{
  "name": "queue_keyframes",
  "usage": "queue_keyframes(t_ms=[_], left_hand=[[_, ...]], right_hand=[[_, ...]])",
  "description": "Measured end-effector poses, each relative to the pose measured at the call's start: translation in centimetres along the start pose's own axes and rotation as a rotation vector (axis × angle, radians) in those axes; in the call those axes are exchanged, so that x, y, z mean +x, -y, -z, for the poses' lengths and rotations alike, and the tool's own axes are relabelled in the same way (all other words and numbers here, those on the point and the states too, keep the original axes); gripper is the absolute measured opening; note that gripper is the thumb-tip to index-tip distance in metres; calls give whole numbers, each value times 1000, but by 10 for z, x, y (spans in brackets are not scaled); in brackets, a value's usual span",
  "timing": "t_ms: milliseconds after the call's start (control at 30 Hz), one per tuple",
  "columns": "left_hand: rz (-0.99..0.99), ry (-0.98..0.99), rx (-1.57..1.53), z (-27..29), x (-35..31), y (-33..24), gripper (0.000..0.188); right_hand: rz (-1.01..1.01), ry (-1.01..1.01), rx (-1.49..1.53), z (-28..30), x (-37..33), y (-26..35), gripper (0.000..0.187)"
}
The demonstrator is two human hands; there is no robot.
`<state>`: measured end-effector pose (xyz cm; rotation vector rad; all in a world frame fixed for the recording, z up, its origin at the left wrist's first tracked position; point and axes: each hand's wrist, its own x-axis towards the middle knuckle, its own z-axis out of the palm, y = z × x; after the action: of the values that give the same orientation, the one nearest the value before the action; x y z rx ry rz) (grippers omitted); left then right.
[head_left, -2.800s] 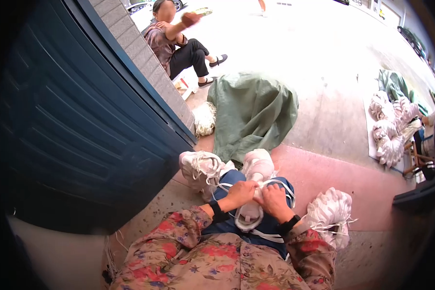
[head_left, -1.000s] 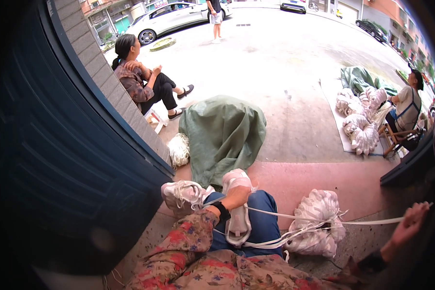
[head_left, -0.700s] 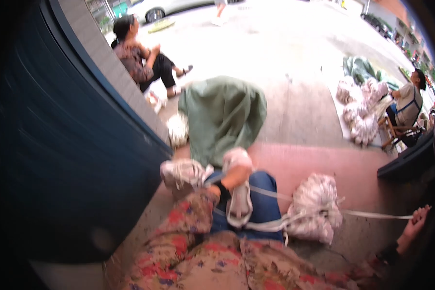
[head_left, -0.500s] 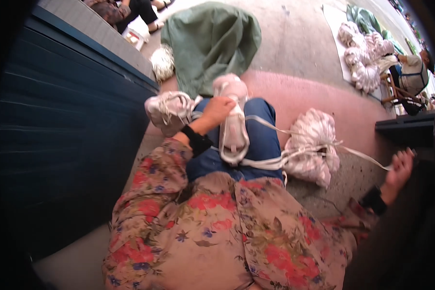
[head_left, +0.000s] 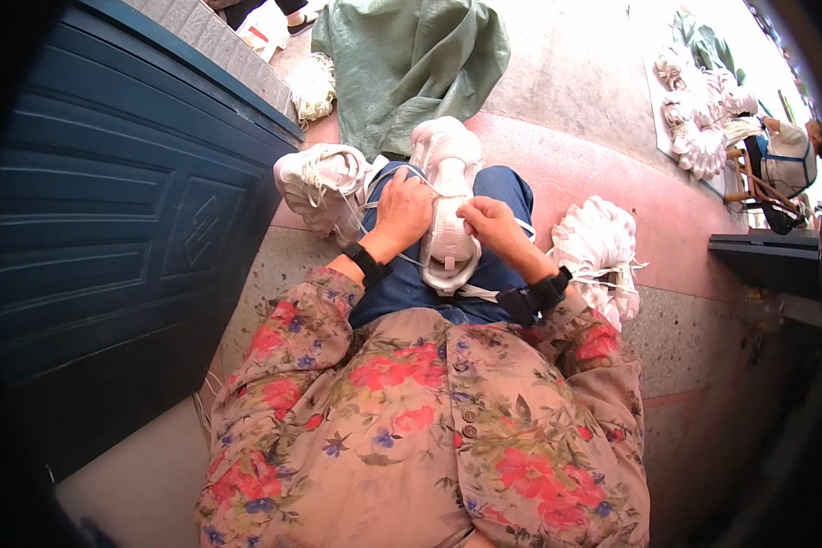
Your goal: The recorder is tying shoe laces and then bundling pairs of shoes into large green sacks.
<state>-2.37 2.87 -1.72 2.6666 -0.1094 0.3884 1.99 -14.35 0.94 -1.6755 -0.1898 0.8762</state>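
Note:
A pale pink and white sneaker (head_left: 449, 228) lies lengthwise across my lap, on my blue trousers. My left hand (head_left: 405, 208) is closed at its left edge, with a white shoelace (head_left: 419, 171) at the fingers. From the right, my right hand (head_left: 493, 226) pinches at the sneaker's middle; a lace seems to be in the fingertips, but they partly hide it. More white lace runs across my lap below the shoe. Left of my knees is a cluster of similar sneakers (head_left: 324, 187); to the right stands another bundle of shoes (head_left: 596, 251) with loose laces.
A green cloth (head_left: 406, 68) covers something in front of my knees, beside a bundle of white laces (head_left: 312, 87). A dark blue panelled board (head_left: 128, 210) stands at left. Farther right are piled shoes (head_left: 699, 123), a seated person (head_left: 785, 155) and a dark ledge (head_left: 767, 260).
My right hand has come in from the far right, where it held a lace stretched out, to the sneaker on my lap. My left hand has shifted to the shoe's left edge.

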Motion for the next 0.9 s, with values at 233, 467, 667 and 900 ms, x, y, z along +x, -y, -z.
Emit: queue_keyframes(t_ms=[233,467,667,900], left_hand=[[-69,42,162,5,7,1,8],[-202,105,200,4,18,2,9],[96,126,85,4,3,-1,17],[138,350,81,18,7,-7,30]], right_hand=[[-150,-2,126,-8,10,-4,23],[-167,36,114,-12,15,-9,21],[-5,-67,-183,-18,23,-9,26],[203,-230,-718,-25,38,-10,20]])
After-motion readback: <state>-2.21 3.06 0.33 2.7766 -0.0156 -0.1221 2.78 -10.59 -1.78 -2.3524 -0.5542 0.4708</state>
